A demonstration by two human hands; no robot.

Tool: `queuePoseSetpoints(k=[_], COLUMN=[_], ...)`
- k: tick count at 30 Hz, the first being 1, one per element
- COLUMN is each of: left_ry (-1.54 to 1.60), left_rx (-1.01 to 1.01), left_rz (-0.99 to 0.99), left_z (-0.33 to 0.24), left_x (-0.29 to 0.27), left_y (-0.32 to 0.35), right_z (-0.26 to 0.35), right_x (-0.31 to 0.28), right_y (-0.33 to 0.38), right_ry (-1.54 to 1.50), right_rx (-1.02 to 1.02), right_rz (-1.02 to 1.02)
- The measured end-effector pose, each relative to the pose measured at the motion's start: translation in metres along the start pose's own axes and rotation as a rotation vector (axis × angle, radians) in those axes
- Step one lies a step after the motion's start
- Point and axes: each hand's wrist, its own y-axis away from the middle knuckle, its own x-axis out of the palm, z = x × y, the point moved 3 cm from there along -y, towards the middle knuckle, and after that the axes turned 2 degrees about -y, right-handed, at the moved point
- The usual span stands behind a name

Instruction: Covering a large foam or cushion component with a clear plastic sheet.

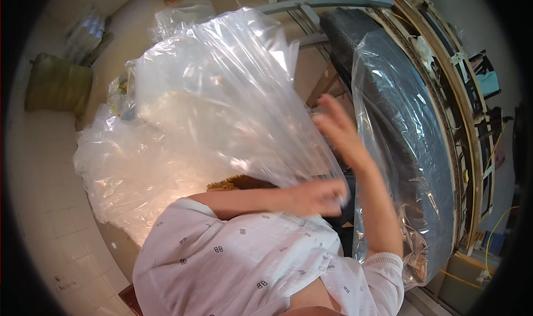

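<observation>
A large sheet of clear plastic film (222, 94) spreads in folds from the left across to the middle. My left forearm crosses in front of my body, and my left hand (325, 198) is closed in a fist at the film's lower right corner, gripping it. Higher up, my right hand (340, 130) is raised beside the film's right edge. Its fingers look apart, though blurred by motion, and whether they touch the film is unclear. To the right, a long dark grey slab (411, 122) lies partly under another clear plastic sheet (383, 66).
Grey metal framing (308, 19) runs behind the film. Wooden rails (463, 94) line the right side, with a yellow cord (494, 227) hanging near them. A yellowish sack-like bundle (58, 84) stands on the tiled floor (61, 194) at left.
</observation>
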Motion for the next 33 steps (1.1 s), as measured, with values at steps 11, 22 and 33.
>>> queuePoseSetpoints(k=[11, 22, 33], left_ry=[-0.843, -0.546, -0.234], left_rx=[-0.098, 0.446, 0.951], left_rz=[-0.885, 0.274, 0.139], left_z=[-0.064, -0.082, -0.168], left_x=[-0.193, 0.072, 0.049], left_y=[0.057, -0.034, -0.045], right_z=[0.095, 0.072, 0.085], right_x=[-0.031, -0.019, -0.148], right_y=[0.073, 0.016, 0.321], right_ry=[0.063, 0.513, 0.564], right_rx=[-0.057, 0.024, 0.321], right_rz=[0.429, 0.188, -0.419])
